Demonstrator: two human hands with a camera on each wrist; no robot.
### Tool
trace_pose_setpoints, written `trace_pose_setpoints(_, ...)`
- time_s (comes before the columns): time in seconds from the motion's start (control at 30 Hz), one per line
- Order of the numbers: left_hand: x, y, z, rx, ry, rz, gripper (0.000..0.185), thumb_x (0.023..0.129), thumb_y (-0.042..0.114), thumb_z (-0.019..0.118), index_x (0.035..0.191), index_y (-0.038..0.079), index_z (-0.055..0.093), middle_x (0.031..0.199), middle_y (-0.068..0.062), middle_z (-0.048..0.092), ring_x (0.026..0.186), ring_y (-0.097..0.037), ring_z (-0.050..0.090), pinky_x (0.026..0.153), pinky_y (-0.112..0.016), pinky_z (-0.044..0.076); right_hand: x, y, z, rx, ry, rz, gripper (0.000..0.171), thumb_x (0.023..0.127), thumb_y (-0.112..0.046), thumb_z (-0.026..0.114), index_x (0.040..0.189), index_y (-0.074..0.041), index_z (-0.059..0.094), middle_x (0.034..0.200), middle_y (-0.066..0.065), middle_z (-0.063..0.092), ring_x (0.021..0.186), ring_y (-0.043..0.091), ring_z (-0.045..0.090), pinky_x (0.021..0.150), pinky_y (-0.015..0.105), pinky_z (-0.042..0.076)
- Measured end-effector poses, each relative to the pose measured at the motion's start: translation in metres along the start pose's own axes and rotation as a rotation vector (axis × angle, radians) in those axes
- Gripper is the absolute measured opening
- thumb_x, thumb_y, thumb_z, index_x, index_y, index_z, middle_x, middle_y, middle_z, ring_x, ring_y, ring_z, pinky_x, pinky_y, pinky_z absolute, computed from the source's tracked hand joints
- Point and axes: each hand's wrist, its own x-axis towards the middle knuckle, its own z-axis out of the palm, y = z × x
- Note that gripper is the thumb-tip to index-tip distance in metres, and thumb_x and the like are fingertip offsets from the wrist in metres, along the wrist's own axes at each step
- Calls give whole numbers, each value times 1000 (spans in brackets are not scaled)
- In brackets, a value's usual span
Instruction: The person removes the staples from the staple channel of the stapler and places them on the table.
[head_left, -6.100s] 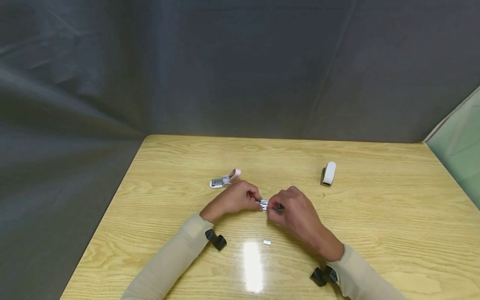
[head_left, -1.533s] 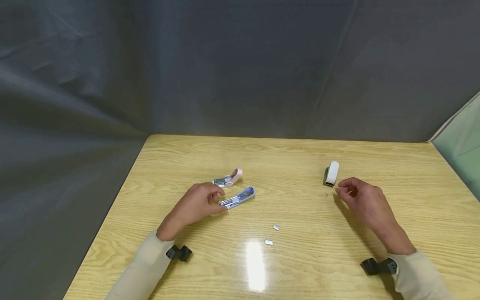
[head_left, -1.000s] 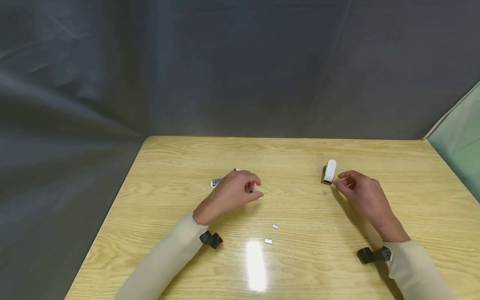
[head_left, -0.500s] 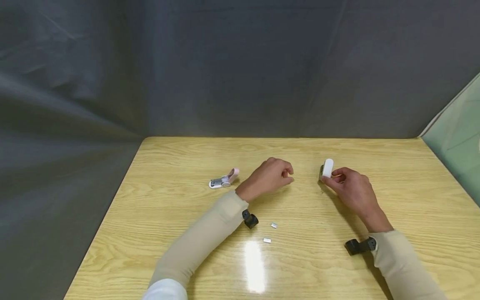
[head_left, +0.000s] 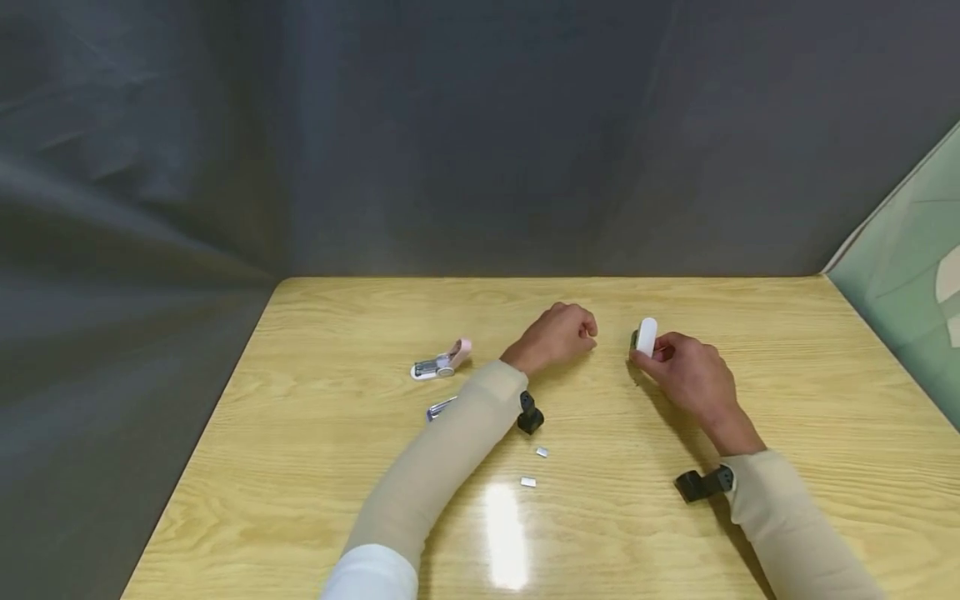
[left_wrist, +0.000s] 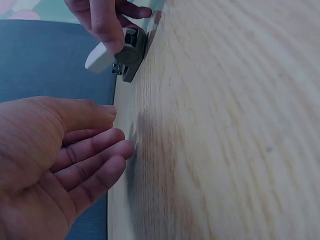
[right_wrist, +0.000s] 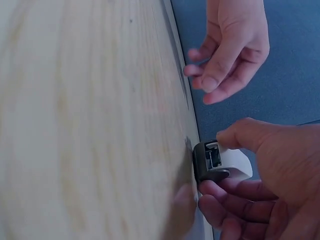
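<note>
Hands are now working together at the white stapler (head_left: 645,337). Your right hand (head_left: 686,372) is pinching it between thumb and curled fingers, holding it upright on the worktop (head_left: 787,400); a second and a half ago this hand was only hovering beside it. Your left hand (head_left: 558,333) is no longer at the blue stapler (head_left: 439,408), which is lying behind your forearm; it is reaching across with fingers relaxed and holding nothing, stopping just short of the white stapler. Judging from this, work is passing to the white unit. The pink stapler (head_left: 442,363) and two staple strips (head_left: 536,467) are lying well apart.
</note>
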Motion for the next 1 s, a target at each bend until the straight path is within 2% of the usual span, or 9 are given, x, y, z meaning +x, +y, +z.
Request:
trace_pose_setpoints(0.13, 6, -2, 3, -4, 2, -11, 12, 103, 16, 66, 109, 13, 75, 95, 9, 67, 95, -8, 59, 86, -23, 47, -1, -1, 1, -18, 2, 9, 37, 96, -37, 72, 100, 0, 71, 83, 10, 73, 66, 22, 63, 52, 37, 44)
trace_pose_setpoints(0.27, 13, -2, 5, -18, -9, 2, 15, 104, 16, 62, 110, 13, 75, 94, 9, 67, 89, -8, 59, 86, -23, 47, -3, -1, -1, -15, 8, -4, 36, 95, -33, 72, 105, 2, 72, 87, 14, 74, 70, 26, 67, 55, 41, 48)
trace_pose_setpoints(0.47, 22, -1, 8, -33, -44, 4, 19, 104, 17, 64, 120, 12, 74, 105, 5, 69, 91, -5, 60, 83, -21, 47, -5, -5, -2, 19, -12, -33, 35, 94, -27, 73, 112, 4, 72, 94, 18, 76, 80, 33, 72, 62, 47, 53)
trace_pose_setpoints(0.63, 25, -1, 11, -53, -68, 1, 27, 103, 20, 68, 128, 12, 71, 112, 4, 69, 94, -5, 59, 83, -20, 46, -6, -9, -2, 45, -25, -82, 32, 94, -21, 74, 113, 5, 72, 93, 15, 76, 81, 32, 73, 68, 51, 55)
trace_pose_setpoints(0.77, 25, -2, 11, -108, -80, 16, 29, 102, 20, 68, 130, 11, 71, 105, 3, 70, 85, -7, 59, 77, -21, 46, -7, -12, -2, 49, -36, -123, 28, 93, -16, 74, 111, 5, 73, 89, 13, 76, 77, 28, 72, 66, 48, 54)
trace_pose_setpoints(0.9, 24, -3, 11, -151, -105, 31, 27, 102, 19, 69, 128, 13, 73, 92, 2, 67, 72, -10, 55, 68, -23, 44, -8, -12, -3, 56, -60, -134, 26, 95, -14, 73, 113, 4, 72, 89, 12, 76, 76, 26, 72, 63, 42, 53)
trace_pose_setpoints(1.0, 23, -4, 10, -158, -116, 40, 27, 101, 19, 69, 127, 13, 74, 89, 2, 67, 68, -11, 52, 66, -24, 43, -8, -11, -2, 71, -75, -134, 26, 95, -11, 72, 116, 5, 71, 90, 14, 76, 77, 26, 73, 61, 38, 53)
